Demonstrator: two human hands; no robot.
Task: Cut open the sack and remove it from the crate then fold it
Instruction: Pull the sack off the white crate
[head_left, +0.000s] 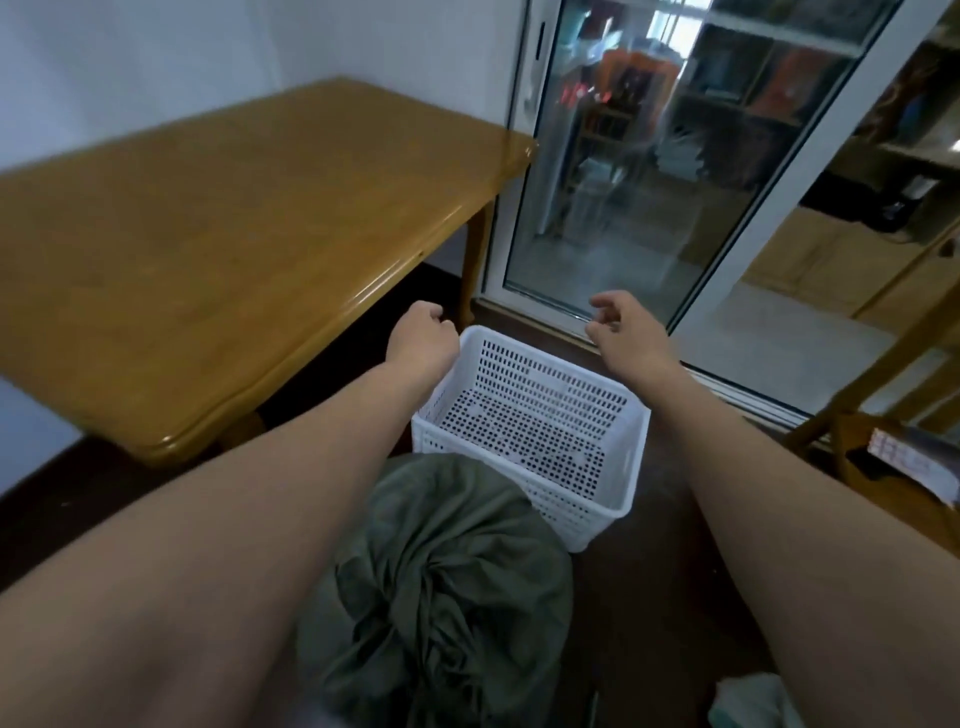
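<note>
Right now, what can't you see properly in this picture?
Head view:
- Left grip: curled fingers face away; its own back hides whether it holds anything.
- Crate: part of its near wall is hidden behind green cloth.
- Room behind the glass door: blurred by reflections.
- Pale thing: cut off by the bottom edge.

A glossy wooden table (234, 234) stood against the pale wall (156, 47) at left; a white-framed glass door (623, 182) reflected daylight at right; the floor (665, 571) was dark brown.
</note>
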